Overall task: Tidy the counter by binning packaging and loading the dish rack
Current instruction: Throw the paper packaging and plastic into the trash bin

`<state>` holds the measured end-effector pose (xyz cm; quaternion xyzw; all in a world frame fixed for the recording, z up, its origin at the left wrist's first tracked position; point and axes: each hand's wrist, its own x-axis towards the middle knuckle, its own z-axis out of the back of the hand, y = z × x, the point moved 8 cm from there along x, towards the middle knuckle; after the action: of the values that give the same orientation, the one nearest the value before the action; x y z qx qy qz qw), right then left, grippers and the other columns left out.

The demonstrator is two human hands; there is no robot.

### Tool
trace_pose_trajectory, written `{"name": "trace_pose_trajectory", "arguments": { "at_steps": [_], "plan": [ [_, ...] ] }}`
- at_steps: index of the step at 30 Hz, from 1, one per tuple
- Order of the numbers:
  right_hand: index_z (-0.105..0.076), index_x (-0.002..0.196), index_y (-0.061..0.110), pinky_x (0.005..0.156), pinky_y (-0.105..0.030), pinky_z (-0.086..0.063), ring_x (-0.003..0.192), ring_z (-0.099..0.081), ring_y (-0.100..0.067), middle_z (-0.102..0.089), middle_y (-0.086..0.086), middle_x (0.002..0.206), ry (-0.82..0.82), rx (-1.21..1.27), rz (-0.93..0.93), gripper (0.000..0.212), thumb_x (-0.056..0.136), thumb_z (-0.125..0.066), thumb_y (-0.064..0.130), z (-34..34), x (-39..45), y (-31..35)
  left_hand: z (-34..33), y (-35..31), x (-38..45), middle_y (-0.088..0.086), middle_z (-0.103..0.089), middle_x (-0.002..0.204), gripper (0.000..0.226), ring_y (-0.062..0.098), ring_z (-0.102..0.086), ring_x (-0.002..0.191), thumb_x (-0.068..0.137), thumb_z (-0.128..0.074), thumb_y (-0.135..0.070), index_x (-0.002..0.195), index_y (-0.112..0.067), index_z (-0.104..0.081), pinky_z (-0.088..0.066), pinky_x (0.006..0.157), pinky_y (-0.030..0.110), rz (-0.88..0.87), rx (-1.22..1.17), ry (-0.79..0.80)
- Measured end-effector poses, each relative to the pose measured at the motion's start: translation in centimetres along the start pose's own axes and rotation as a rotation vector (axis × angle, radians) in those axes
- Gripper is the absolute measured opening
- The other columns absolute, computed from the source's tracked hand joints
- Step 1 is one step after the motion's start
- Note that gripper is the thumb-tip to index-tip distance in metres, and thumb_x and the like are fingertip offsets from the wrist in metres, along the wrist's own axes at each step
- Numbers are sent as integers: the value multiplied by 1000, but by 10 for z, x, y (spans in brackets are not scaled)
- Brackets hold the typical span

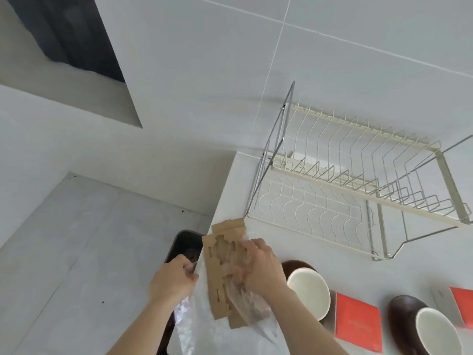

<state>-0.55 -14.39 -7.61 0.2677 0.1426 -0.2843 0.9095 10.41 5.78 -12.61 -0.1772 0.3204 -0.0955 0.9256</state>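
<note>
Both grips clamped | left hand: plastic bag | right hand: cardboard

There are two hands, one cardboard piece, one clear plastic bag, one wire dish rack, two white bowls, two brown plates, two red packets and one dark bin.
</note>
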Motion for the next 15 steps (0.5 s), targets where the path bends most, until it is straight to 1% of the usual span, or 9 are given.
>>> {"name": "trace_pose_trajectory", "arguments": {
  "at_steps": [2,4,5,6,8,10,12,14,15],
  "plan": [
    [-44,136,28,89,-38,-51,121,-43,-25,-45,1,135,-24,1,-30,55,85,-62,33,-6,0,0,3,-8,4,-9,-69,79,7,12,-67,64,83,-66,-40,83,-35,-61,-59,65,33,10,-231,12],
    [-44,136,28,91,-39,-50,128,-36,-25,-43,1,138,-37,29,-42,49,89,-56,35,-11,0,1,5,-20,7,-8,-72,83,10,12,-68,79,83,-68,-41,83,-31,-68,-58,78,38,-12,-425,46],
    [-43,138,29,93,-40,-50,132,-33,-25,-43,0,138,-43,54,-41,47,92,-51,34,-13,0,3,5,-26,8,-9,-73,87,15,10,-67,87,84,-67,-45,84,-30,-70,-55,83,37,-32,-480,75],
    [-42,139,29,96,-41,-48,135,-30,-25,-43,-1,139,-49,72,-38,46,93,-46,31,-14,0,4,3,-33,7,-11,-73,90,21,8,-65,92,86,-63,-49,84,-30,-71,-51,83,34,-53,-518,118],
    [-42,142,32,101,-44,-45,138,-25,-27,-38,-3,143,-54,84,-30,51,91,-42,23,-17,0,4,-3,-46,3,-16,-74,92,33,1,-64,96,92,-51,-52,84,-31,-75,-43,80,25,-81,-588,230],
    [-41,143,38,102,-45,-45,140,-21,-28,-26,-4,152,-35,105,-47,61,87,-44,14,-18,1,2,-12,-51,-3,-20,-74,100,35,-5,-60,101,97,-43,-44,96,-36,-77,-38,82,19,-84,-646,318],
    [-44,141,41,100,-43,-48,141,-22,-30,-15,-2,157,-13,128,-85,70,81,-49,4,-19,0,-4,-14,-50,-6,-20,-70,111,32,-3,-57,110,96,-45,-25,106,-37,-73,-40,90,21,-130,-638,300],
    [-47,139,40,98,-42,-50,139,-26,-31,-13,-4,158,-15,120,-114,76,77,-53,-2,-19,0,-7,-11,-46,-6,-16,-65,115,36,3,-59,112,91,-56,-9,111,-37,-65,-45,94,23,-199,-567,183],
    [-48,137,40,98,-41,-50,138,-27,-31,-13,-5,157,-22,110,-124,76,76,-55,-4,-19,-1,-7,-9,-44,-7,-14,-63,115,39,4,-60,108,87,-63,-6,112,-35,-62,-48,92,25,-219,-535,121]
  ]
}}
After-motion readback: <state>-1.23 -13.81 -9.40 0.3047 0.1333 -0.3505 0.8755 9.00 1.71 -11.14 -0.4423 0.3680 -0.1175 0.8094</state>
